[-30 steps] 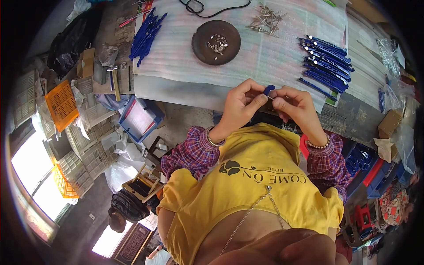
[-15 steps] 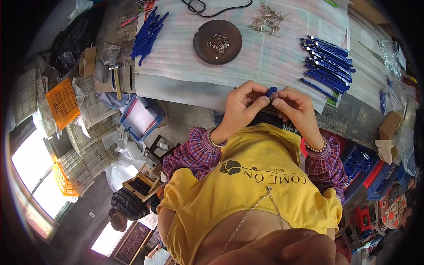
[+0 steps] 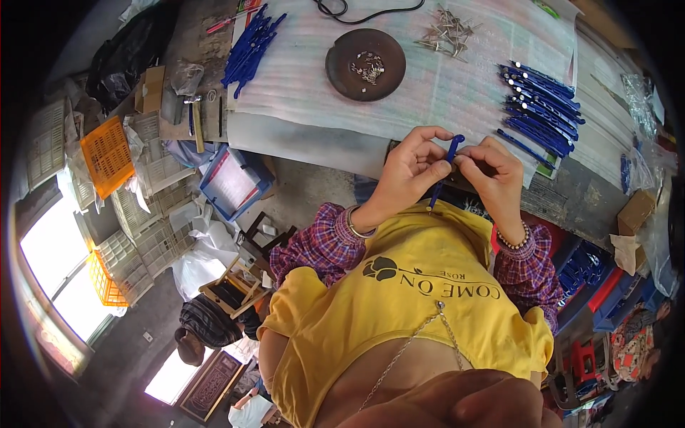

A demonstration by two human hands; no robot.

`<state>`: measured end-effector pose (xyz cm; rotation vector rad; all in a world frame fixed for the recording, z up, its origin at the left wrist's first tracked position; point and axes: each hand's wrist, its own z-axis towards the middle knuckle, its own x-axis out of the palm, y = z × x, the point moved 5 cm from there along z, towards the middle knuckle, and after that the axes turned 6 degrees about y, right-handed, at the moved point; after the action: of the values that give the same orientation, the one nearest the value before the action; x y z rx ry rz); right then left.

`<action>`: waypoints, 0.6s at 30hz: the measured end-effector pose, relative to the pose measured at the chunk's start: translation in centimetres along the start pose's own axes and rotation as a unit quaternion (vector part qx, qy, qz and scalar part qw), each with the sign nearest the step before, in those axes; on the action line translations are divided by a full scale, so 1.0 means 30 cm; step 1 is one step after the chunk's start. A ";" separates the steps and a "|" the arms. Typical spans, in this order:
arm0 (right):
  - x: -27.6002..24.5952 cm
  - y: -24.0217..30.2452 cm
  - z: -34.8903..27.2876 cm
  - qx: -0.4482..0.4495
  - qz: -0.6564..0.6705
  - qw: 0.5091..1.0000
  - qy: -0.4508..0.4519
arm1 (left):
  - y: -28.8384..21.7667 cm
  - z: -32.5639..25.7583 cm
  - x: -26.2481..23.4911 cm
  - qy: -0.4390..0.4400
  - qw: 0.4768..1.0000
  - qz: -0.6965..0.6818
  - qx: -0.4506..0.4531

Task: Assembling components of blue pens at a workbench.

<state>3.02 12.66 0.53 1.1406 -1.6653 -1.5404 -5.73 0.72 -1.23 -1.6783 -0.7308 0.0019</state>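
One slim blue plastic piece [image 3: 444, 171] is in hand here, standing nearly upright between the two hands, just above the yellow shirt [image 3: 421, 299] and at the near edge of the table [image 3: 307, 135]. The left hand [image 3: 410, 171] curls round its left side, thumb and fingers closed on the shaft. The right hand [image 3: 496, 171] meets it from the other side, fingertips pinching near the top of the piece, so both hands touch it and almost touch each other.

On the table I count one round dark dish [image 3: 365, 64] with a small scatter of metal bits in its middle, too tiny to number. Behind it lies one loose heap of metal clips [image 3: 446, 32]. There are two bundles of the same blue pieces: one at the far left [image 3: 250, 46], well apart from the hands, and one on the right [image 3: 542, 107], near the right hand; each holds more than ten, overlapping too much to count exactly. A single blue piece [image 3: 524, 148] lies apart, just beside the right hand.

Left of the table sit one orange crate [image 3: 107, 157] and one hammer [image 3: 194, 121].
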 end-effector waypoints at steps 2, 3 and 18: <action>-0.002 0.004 0.000 -0.007 -0.015 1.000 -0.003 | 0.000 0.000 0.000 0.004 1.000 -0.009 -0.002; -0.001 0.006 0.000 -0.011 -0.027 1.000 0.000 | 0.000 -0.002 0.000 0.007 1.000 -0.016 -0.012; -0.012 0.020 0.003 -0.025 -0.074 0.997 0.001 | -0.013 -0.021 -0.001 0.097 0.994 -0.025 -0.050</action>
<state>2.98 12.99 1.16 1.2616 -1.5612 -1.6620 -5.69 0.17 -0.73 -1.7260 -0.6343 -0.2329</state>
